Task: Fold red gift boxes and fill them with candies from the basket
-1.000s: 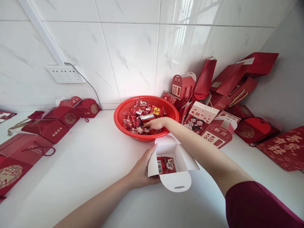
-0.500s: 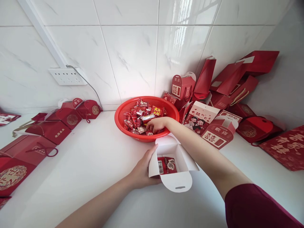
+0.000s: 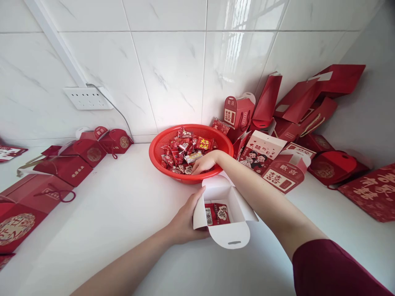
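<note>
The round, red, perforated plastic basket (image 3: 163, 172) surrounds the fingers of the bare right hand (image 3: 204, 164), which sit slightly nearer its front-right rim than a second ago; a shiny, pale-and-yellow wrapped packet (image 3: 193, 157) now lies more exposed just beyond them; the open, white-lined cardboard box (image 3: 237, 205) shows unchanged contents, so nothing seems to have been added to it meanwhile; the basket holds a heap of small, red, glossy printed packets (image 3: 179, 156), left of and beyond the right fingers, which curl down with hidden tips, so I cannot tell whether they grip anything; the box stands just on their near side, its left wall held by the bare left hand (image 3: 187, 220), thumb along the edge, other fingers mostly hidden; flat, red, printed sachets (image 3: 217, 214) lie inside, right of that thumb.
</note>
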`<state>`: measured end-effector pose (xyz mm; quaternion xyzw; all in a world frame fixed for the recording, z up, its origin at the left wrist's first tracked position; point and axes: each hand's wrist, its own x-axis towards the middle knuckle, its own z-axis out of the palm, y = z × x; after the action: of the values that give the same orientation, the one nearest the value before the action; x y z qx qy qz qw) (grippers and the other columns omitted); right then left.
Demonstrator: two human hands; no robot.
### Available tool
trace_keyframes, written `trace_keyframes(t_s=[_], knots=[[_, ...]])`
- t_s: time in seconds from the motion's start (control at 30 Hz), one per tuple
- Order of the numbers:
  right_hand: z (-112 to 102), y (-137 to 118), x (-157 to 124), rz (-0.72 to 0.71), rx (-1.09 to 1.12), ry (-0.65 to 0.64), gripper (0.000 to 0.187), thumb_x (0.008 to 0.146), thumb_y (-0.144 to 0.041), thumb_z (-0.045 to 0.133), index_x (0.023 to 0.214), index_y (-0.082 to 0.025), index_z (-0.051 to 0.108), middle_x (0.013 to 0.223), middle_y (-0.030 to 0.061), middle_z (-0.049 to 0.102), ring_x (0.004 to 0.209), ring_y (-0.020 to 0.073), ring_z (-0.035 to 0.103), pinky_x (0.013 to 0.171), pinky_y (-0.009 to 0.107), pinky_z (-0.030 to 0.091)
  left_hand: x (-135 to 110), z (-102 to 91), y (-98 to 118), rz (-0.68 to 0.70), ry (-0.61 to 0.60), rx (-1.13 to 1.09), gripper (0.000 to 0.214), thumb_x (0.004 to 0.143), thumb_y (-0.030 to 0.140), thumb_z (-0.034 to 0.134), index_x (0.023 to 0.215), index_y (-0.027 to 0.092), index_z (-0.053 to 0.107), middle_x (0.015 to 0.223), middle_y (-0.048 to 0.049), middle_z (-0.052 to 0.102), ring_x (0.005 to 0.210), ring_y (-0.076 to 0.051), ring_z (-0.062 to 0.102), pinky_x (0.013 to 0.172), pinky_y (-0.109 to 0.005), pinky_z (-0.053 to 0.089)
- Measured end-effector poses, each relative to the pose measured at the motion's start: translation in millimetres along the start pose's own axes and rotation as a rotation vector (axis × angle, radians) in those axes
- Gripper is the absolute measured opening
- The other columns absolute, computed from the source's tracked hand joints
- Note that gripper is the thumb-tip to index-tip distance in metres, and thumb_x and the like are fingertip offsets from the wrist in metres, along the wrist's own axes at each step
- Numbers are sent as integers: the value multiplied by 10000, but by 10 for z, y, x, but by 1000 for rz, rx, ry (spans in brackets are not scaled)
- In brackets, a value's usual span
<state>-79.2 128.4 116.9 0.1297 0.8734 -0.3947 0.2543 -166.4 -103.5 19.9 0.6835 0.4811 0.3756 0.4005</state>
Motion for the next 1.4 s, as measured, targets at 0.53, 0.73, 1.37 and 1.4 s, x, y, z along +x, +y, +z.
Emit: trace_keyframes(t_s=[0.53, 0.73, 1.37, 1.4], knots=[[-38, 141, 32, -134, 368, 68, 557, 688, -327, 817, 1193, -123, 702, 1078, 76, 716, 866, 175, 670, 707, 221, 556, 9, 7, 25, 21, 9, -8, 1207, 626, 402, 873, 1560, 316, 114, 1517, -139, 349, 1344, -384, 406, 1079, -507, 399], [-22, 98, 4, -127, 384, 89, 502, 714, -284, 796, 1180, -122, 707, 1084, 75, 719, 863, 171, 675, 719, 228, 563, 3, 8, 24, 5, 5, -8, 1221, 613, 397, 881, 1559, 325, 112, 1516, -140, 351, 1336, -385, 417, 1064, -505, 413], [364, -50, -614, -504, 683, 589, 467, 719, -373, 835, 1091, -134, 685, 903, 67, 731, 750, 156, 715, 709, 251, 597, -24, -19, 115, 194, 88, 79, 1092, 693, 499, 816, 1551, 286, 174, 1577, -138, 240, 1438, -382, 262, 1160, -532, 279], [448, -77, -726, -549, 694, 638, 446, 723, -349, 836, 1083, -135, 681, 884, 57, 727, 743, 144, 708, 721, 252, 596, -48, -39, 130, 223, 105, 110, 1020, 738, 533, 767, 1546, 276, 200, 1575, -137, 244, 1444, -378, 248, 1167, -534, 265]])
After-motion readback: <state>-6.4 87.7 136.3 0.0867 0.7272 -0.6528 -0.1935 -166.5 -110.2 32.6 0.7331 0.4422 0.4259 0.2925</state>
